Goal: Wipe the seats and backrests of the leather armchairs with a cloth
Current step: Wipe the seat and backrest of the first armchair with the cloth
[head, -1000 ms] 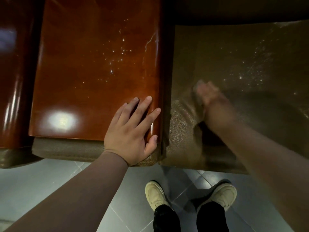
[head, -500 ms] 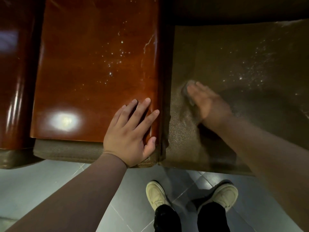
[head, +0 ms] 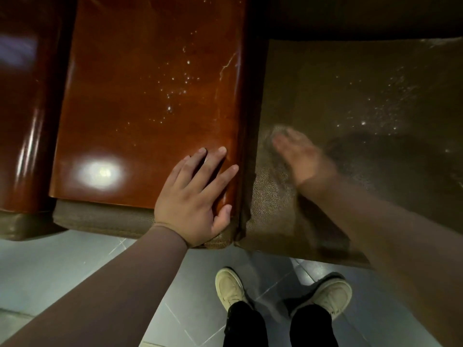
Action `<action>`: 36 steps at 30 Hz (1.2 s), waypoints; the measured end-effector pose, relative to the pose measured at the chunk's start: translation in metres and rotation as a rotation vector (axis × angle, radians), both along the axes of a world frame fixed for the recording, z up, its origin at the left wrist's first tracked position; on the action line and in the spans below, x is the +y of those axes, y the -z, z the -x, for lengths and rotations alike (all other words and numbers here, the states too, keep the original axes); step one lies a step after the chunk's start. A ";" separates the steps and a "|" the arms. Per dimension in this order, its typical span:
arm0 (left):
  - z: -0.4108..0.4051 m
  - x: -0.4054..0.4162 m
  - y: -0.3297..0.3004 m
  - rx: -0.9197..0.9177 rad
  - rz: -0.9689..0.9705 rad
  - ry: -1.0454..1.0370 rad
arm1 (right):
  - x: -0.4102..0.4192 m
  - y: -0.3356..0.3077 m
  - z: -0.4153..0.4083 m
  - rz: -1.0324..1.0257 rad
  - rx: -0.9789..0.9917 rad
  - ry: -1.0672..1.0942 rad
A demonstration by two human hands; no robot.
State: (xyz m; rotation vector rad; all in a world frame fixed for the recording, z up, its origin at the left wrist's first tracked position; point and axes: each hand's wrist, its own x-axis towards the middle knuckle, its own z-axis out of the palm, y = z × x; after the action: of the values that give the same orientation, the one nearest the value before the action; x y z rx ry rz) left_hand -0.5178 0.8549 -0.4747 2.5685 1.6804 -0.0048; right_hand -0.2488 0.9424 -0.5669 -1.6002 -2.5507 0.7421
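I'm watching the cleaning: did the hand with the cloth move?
Yes. The right hand slid the cloth left across the brown seat, toward the gap beside the red cushion.

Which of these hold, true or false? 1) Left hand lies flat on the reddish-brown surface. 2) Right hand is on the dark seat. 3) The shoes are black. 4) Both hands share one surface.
1) The left hand lies flat, fingers spread, on the reddish-brown surface: true.
2) The right hand, blurred, is on the dark seat: true.
3) False: the shoes are pale cream; the trousers are black.
4) False: each hand is on its own surface.
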 end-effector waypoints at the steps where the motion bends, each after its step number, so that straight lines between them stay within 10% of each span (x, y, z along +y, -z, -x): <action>1: 0.000 0.000 0.000 0.006 0.001 0.002 | 0.015 0.003 0.001 0.004 0.007 0.115; 11: 0.002 0.003 -0.004 -0.015 0.058 0.007 | -0.046 -0.027 -0.016 0.185 0.014 -0.479; 18: 0.001 0.005 -0.006 -0.012 0.145 -0.009 | 0.062 -0.015 0.006 0.140 -0.034 0.268; 26: -0.021 0.100 -0.025 -0.162 0.093 -0.187 | 0.001 -0.015 0.008 0.160 -0.007 -0.342; 33: -0.048 0.182 -0.006 -0.156 0.017 -0.319 | 0.123 0.007 0.010 0.141 -0.009 0.393; 36: -0.048 0.183 -0.005 -0.138 0.019 -0.357 | 0.089 0.013 0.025 -0.022 0.089 0.154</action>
State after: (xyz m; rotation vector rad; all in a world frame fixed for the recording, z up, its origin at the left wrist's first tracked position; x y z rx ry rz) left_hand -0.4699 1.0383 -0.4692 2.1624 2.0417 0.1706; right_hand -0.2736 1.0315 -0.5799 -1.6929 -2.3347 0.7491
